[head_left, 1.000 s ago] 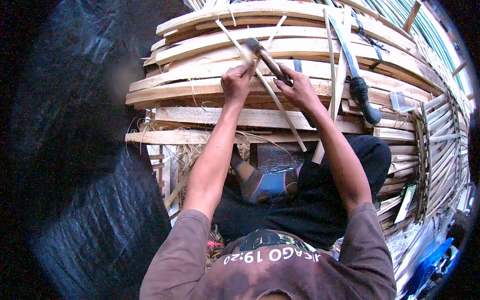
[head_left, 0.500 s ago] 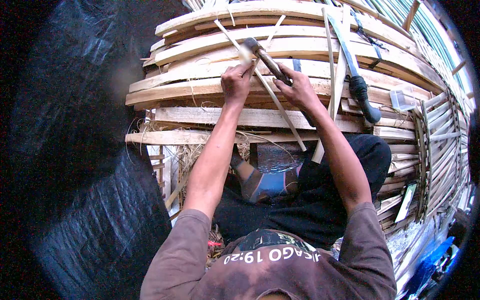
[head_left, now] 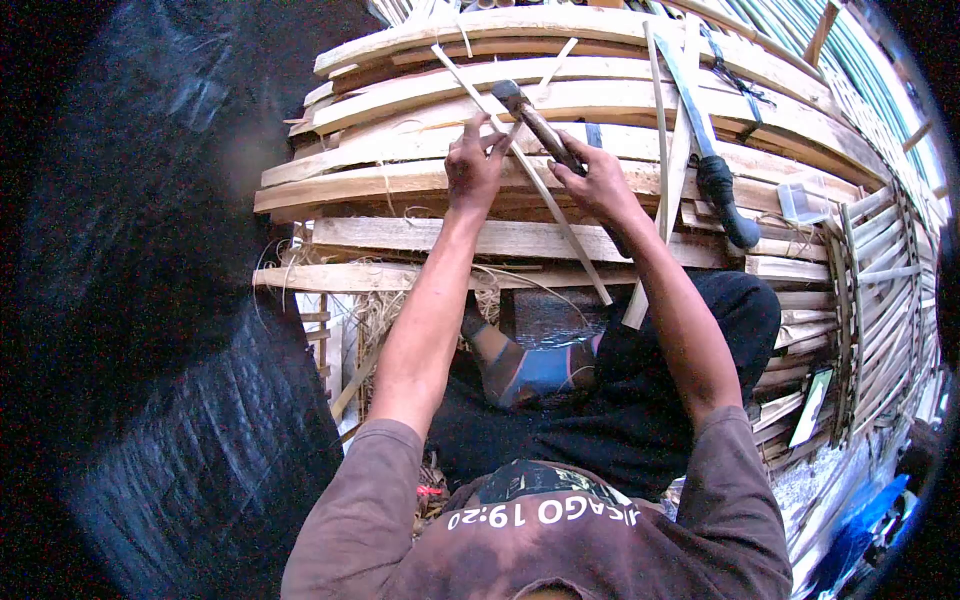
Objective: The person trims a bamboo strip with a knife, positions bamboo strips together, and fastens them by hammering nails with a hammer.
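Observation:
My right hand (head_left: 597,185) is wrapped round the wooden handle of a hammer (head_left: 543,132). The dark hammer head points away from me, above a pale thin wooden strip (head_left: 560,218) that slants across the planks. Just left of the hammer is my left hand (head_left: 473,168), its fingers curled by the strip with thumb and index close together. Whatever may be between those fingertips is too small to make out. Beneath both hands lie several rough pale planks (head_left: 385,185).
A long blade with a black-wrapped handle (head_left: 722,190) rests at right beside more strips. A clear plastic box (head_left: 802,200) sits near a slatted bamboo frame (head_left: 880,260). Black sheeting (head_left: 180,300) covers the left side. A phone-like object (head_left: 810,407) lies at lower right.
The left fingers have shifted slightly, and the pale blur above them is gone. The hammer head is slightly lower and farther right; the right hand keeps its hold.

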The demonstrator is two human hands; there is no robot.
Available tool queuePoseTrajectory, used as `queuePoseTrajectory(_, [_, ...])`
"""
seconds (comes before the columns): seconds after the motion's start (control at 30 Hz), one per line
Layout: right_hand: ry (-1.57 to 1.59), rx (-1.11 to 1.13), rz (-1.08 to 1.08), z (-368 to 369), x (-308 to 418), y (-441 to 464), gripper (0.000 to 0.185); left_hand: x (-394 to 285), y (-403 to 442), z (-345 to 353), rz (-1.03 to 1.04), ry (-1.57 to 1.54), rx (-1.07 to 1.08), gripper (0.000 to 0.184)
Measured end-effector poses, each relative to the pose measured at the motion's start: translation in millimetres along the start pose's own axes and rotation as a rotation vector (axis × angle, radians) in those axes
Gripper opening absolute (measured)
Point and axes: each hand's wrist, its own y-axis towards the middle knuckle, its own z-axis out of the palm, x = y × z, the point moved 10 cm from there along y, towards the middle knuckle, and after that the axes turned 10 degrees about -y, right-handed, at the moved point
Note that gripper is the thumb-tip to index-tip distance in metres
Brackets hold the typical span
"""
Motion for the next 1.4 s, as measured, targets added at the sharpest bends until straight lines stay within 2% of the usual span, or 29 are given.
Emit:
queuePoseTrajectory(0.1, [-0.059,-0.017,-0.039,-6,9,0,0.05,-2,-2,0,-0.033,0.08,0.017,0.038])
queuePoseTrajectory(0.17, [-0.06,0.071,0.039,-5,14,-1,0.049,-5,-2,-2,-0.047,0.101,0.0,0.036])
queuePoseTrajectory(0.3, [0.074,0.065,0.055,-14,34,-15,0.049,2,-5,3,-0.101,0.131,0.02,0.039])
queuePoseTrajectory(0.4, [0.078,0.1,0.077,-20,51,-22,0.048,-8,-6,-2,0.013,0.148,-0.04,0.039])
queuePoseTrajectory(0.57, [-0.016,0.153,0.111,-14,47,-35,0.049,-5,-4,-1,-0.026,0.177,-0.031,0.038])
queuePoseTrajectory(0.77, [0.048,0.078,0.087,-23,59,-30,0.048,-12,-7,-4,0.032,0.203,-0.072,0.039])
queuePoseTrajectory(0.83, [0.077,0.016,-0.019,-22,63,-31,0.048,-8,-8,-4,-0.016,0.229,-0.062,0.04])
queuePoseTrajectory(0.93, [-0.034,0.088,-0.016,-6,51,-32,0.049,-2,-7,-2,-0.038,0.249,-0.046,0.035])
queuePoseTrajectory(1.03, [0.064,0.064,0.021,-9,54,-29,0.051,-6,-7,-3,-0.023,0.16,-0.057,0.036])
queuePoseTrajectory(1.07, [0.078,0.011,-0.048,-16,63,-28,0.05,-7,-8,-4,-0.04,0.249,-0.042,0.036])
queuePoseTrajectory(1.2, [0.083,0.024,-0.008,-18,64,-31,0.051,-1,-8,-1,-0.03,0.187,-0.055,0.036])
queuePoseTrajectory(1.27, [-0.023,0.091,-0.02,-4,53,-33,0.05,12,-8,2,-0.124,0.183,-0.046,0.036])
queuePoseTrajectory(1.37, [0.033,0.061,-0.034,-9,63,-29,0.051,9,-8,1,-0.085,0.189,-0.041,0.036])
queuePoseTrajectory(1.4, [0.07,0.092,0.027,-10,66,-28,0.05,0,-9,-2,-0.032,0.174,-0.067,0.037])
